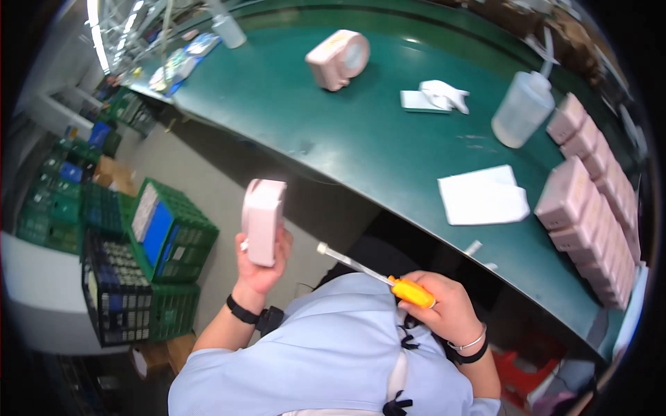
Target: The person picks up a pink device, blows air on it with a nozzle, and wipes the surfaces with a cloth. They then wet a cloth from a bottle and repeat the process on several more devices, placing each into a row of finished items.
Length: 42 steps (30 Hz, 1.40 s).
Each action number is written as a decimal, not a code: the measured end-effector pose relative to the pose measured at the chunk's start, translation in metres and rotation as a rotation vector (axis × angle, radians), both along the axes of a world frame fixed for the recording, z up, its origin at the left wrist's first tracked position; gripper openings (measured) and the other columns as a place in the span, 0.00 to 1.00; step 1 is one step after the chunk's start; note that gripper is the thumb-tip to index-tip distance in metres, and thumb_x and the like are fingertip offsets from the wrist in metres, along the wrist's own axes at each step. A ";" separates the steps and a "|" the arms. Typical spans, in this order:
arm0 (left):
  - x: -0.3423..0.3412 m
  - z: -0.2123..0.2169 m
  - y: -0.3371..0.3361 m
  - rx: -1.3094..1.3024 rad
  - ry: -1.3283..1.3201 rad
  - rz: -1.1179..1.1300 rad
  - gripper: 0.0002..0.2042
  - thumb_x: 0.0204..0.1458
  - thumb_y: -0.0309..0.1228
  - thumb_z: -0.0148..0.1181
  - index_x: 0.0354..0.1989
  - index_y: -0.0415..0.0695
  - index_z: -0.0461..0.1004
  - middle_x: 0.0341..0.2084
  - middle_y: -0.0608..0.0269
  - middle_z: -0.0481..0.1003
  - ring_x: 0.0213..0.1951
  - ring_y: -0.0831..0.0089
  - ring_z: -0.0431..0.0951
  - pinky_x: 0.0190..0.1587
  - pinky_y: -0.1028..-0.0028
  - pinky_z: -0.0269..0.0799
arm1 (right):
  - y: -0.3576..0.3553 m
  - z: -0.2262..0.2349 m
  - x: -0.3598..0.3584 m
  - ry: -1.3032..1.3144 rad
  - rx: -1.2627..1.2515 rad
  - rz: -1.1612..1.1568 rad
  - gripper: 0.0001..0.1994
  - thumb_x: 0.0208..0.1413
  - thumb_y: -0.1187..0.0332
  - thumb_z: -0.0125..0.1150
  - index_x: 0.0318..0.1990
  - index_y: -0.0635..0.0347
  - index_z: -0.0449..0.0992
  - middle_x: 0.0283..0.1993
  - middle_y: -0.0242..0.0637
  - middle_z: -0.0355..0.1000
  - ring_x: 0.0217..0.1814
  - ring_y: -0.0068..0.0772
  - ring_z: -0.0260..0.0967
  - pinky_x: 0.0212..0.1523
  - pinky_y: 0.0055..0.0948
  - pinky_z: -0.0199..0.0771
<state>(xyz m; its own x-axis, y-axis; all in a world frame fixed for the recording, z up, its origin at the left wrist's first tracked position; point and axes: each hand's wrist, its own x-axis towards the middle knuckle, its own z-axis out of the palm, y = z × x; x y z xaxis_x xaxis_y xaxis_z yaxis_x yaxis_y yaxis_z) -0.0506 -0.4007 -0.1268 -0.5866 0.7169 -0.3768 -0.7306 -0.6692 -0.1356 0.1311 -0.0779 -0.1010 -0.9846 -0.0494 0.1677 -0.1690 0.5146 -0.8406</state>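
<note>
My left hand (267,267) is closed around a pink plastic casing (263,218), held upright off the table's near edge. In my right hand (447,305) is a tool with a yellow handle (413,292), its long metal shaft pointing up and left. A small pale piece (323,247) sits at the shaft's tip, apart from the casing; what it is I cannot make out. Farther off, a similar pink device with a round face (340,59) stands on the green table (312,125).
Stacked pink casings (590,222) line the table's right side, near a squeeze bottle (524,107). White paper (482,196) and a crumpled tissue (444,95) lie on the tabletop. Green crates (173,229) stand on the floor at left; another bottle (227,29) is at the far left.
</note>
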 end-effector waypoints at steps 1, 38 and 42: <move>0.001 0.002 0.013 0.021 -0.012 -0.030 0.32 0.41 0.34 0.72 0.56 0.38 0.67 0.42 0.61 0.69 0.44 0.68 0.78 0.47 0.70 0.82 | 0.004 -0.004 0.006 0.139 -0.116 -0.098 0.17 0.54 0.59 0.67 0.39 0.65 0.74 0.39 0.43 0.75 0.24 0.35 0.71 0.25 0.32 0.72; -0.031 0.055 0.133 -0.296 0.872 -0.135 0.36 0.50 0.39 0.66 0.66 0.42 0.58 0.55 0.57 0.69 0.56 0.61 0.73 0.56 0.63 0.73 | 0.075 -0.050 0.106 0.632 -0.747 -1.382 0.20 0.71 0.57 0.45 0.47 0.70 0.70 0.28 0.38 0.72 0.31 0.29 0.69 0.44 0.32 0.73; -0.018 0.085 0.204 -0.524 1.180 -0.118 0.35 0.45 0.28 0.70 0.63 0.39 0.59 0.52 0.55 0.70 0.56 0.62 0.73 0.58 0.65 0.72 | 0.073 -0.033 0.102 0.727 -0.811 -1.344 0.18 0.71 0.58 0.44 0.49 0.68 0.68 0.30 0.38 0.73 0.31 0.27 0.70 0.41 0.31 0.74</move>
